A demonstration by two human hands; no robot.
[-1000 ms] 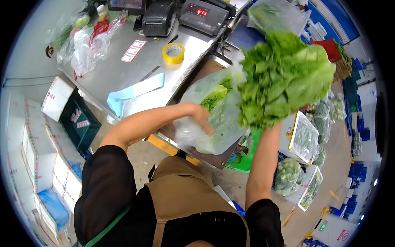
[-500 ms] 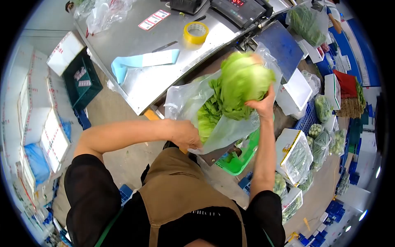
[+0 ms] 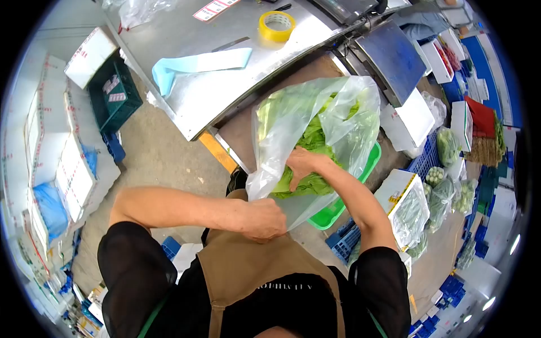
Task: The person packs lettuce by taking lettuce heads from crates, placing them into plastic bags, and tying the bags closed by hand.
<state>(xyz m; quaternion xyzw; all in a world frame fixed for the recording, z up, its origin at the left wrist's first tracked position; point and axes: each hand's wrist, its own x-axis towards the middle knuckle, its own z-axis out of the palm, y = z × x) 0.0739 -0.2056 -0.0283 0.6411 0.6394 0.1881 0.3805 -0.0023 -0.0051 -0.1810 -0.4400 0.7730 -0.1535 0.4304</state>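
Note:
A clear plastic bag (image 3: 360, 112) lies on a brown surface below the metal table, with green leafy lettuce (image 3: 315, 138) inside it. My left hand (image 3: 264, 219) is closed on the bag's near edge, close to my apron. At the mouth of the bag, my right hand (image 3: 304, 164) rests on the lettuce with its thumb and fingers spread. The tips of some of its fingers are hidden among the leaves and plastic.
The metal table (image 3: 208, 96) bears yellow tape (image 3: 276, 26) and a light blue strip (image 3: 208, 62). A green basket (image 3: 327, 216) stands below the bag. Right of it are a blue-topped scale (image 3: 393, 59) and a foam box of bagged vegetables (image 3: 410, 217). A dark green crate (image 3: 115, 96) is at left.
The lettuce that my right hand held up is now down in the bag, with that hand on the leaves. My left hand has drawn the bag's edge nearer my body.

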